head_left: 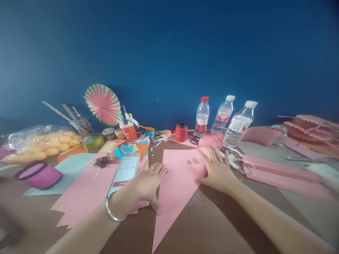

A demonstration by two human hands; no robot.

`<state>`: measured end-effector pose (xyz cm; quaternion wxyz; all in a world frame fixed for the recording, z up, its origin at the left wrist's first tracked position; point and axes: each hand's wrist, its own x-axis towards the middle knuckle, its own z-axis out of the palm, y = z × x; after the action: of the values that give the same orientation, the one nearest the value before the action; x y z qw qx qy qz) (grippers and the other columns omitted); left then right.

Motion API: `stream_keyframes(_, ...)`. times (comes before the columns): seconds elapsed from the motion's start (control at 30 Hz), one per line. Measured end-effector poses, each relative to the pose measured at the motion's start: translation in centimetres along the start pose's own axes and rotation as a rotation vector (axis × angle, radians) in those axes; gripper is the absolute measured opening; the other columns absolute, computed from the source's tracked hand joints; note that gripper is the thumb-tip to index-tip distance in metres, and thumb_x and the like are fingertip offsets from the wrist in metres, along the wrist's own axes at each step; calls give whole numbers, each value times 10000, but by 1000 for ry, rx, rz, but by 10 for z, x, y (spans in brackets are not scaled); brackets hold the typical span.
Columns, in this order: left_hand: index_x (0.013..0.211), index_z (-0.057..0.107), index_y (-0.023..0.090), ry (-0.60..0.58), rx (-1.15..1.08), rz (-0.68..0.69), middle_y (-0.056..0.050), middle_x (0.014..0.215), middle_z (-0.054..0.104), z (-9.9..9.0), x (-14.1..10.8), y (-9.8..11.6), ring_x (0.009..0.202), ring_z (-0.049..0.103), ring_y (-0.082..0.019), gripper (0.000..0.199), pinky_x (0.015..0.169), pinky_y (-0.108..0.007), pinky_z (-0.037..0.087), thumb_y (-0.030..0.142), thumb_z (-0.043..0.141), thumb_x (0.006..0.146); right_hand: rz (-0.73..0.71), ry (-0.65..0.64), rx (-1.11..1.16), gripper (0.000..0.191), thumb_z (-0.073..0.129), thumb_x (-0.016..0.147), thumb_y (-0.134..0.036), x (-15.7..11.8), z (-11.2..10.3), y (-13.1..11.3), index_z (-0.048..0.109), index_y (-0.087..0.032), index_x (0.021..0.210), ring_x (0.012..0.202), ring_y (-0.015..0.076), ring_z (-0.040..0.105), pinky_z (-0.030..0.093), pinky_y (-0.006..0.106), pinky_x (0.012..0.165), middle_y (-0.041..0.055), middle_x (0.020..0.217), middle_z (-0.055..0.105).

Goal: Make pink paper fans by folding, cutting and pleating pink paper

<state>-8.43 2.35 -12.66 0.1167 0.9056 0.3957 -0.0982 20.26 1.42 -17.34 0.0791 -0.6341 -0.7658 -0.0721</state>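
A pink sheet of paper point(177, 190) lies in front of me, its outline narrowing to a point toward the near edge. At its left edge rests my left hand point(148, 181), fingers stretched out and thumb apart; a ring and a silver bangle are on this side. My right hand point(218, 169) is spread open at the sheet's right corner, its fingertips touching or just over the paper. Left of my left hand is a phone point(128, 171) with a timer on its screen, partly covered by my wrist. A folded pink paper fan point(210, 140) sits just beyond my right fingers.
Three plastic bottles point(202, 118) stand at the back right near a red thread spool point(181, 133). A paper cup point(129, 131) holds pens beside a round paper fan point(102, 104). More pink sheets point(87, 190), a purple container point(39, 175) and bagged yellow balls point(51, 144) occupy the left.
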Motion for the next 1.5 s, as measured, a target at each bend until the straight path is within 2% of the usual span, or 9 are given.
stream_keyframes(0.4, 1380, 289, 128, -48, 1, -50, -205, 1465, 270, -1, 0, 2, 1339, 229, -403, 1169, 1071, -594, 21, 579, 775, 416, 307, 158, -33, 881, 582, 678, -629, 14, 10, 66, 293, -213, 1398, 1368, 434, -21, 64, 752, 960, 149, 1521, 93)
stream_keyframes(0.63, 1403, 271, 106, -97, -4, -64, -203, 1481, 245, -8, -2, 4, 1363, 186, -386, 1174, 1088, -567, 20, 579, 755, 443, 50, 539, 139, 396, 449, 860, -294, 3, -7, 33, 492, -183, 1238, 1381, 304, 162, 152, 566, 1091, 132, 1418, 354)
stream_keyframes(0.7, 1407, 268, 111, -91, 0, -62, -203, 1480, 247, -8, -2, 4, 1364, 183, -387, 1176, 1085, -575, 8, 580, 753, 444, -185, 445, 244, 418, 411, 893, -277, -4, -9, 6, 455, -176, 1296, 1364, 260, 236, 247, 485, 1089, 124, 1383, 425)
stream_keyframes(0.8, 1410, 261, 116, -89, 7, -67, -211, 1482, 239, -5, -2, 3, 1360, 192, -390, 1195, 1086, -572, 41, 575, 762, 427, -440, 80, 301, 520, 396, 913, -304, -14, -10, -38, 332, -176, 1413, 1391, 227, 172, 192, 432, 1127, 78, 1487, 300)
stream_keyframes(0.97, 1408, 265, 125, -30, 24, -48, -211, 1464, 288, -6, -2, 5, 1339, 251, -390, 1193, 1071, -600, 83, 556, 774, 419, -443, -300, 393, 799, 368, 866, -619, -19, -10, -72, 159, -140, 1472, 1405, 257, 88, 82, 469, 1138, 107, 1529, 128)
stream_keyframes(1.07, 1400, 304, 89, -34, 22, -48, -237, 1469, 272, -10, -12, 23, 1355, 222, -390, 1103, 1084, -575, 110, 477, 787, 488, -418, -312, 395, 793, 369, 867, -608, -19, -10, -70, 157, -141, 1472, 1407, 249, 75, 63, 465, 1140, 103, 1530, 107)
stream_keyframes(1.2, 1461, 197, 172, -30, -117, 68, -120, 1517, 159, 0, -30, 61, 1384, 195, -273, 735, 1118, -427, 202, 303, 547, 828, -378, -282, 318, 720, 411, 874, -445, -17, -7, -61, 187, -94, 1462, 1402, 265, 102, 104, 479, 1133, 128, 1520, 125)
stream_keyframes(1.27, 1475, 77, 196, -10, -194, 96, -113, 1522, 81, 14, -34, 73, 1387, 164, -285, 882, 1118, -429, 223, 462, 587, 807, -341, -276, 271, 697, 404, 864, -363, -16, -5, -56, 190, -63, 1456, 1400, 267, 113, 115, 479, 1131, 140, 1515, 131)
stream_keyframes(1.5, 1466, -3, 174, 37, -126, 190, -121, 1517, 47, 61, -32, 62, 1391, 80, -314, 903, 1130, -484, 149, 608, 474, 834, -285, -288, 269, 761, 349, 882, -517, -11, -2, -44, 171, -49, 1455, 1404, 240, 86, 103, 454, 1141, 126, 1516, 93)
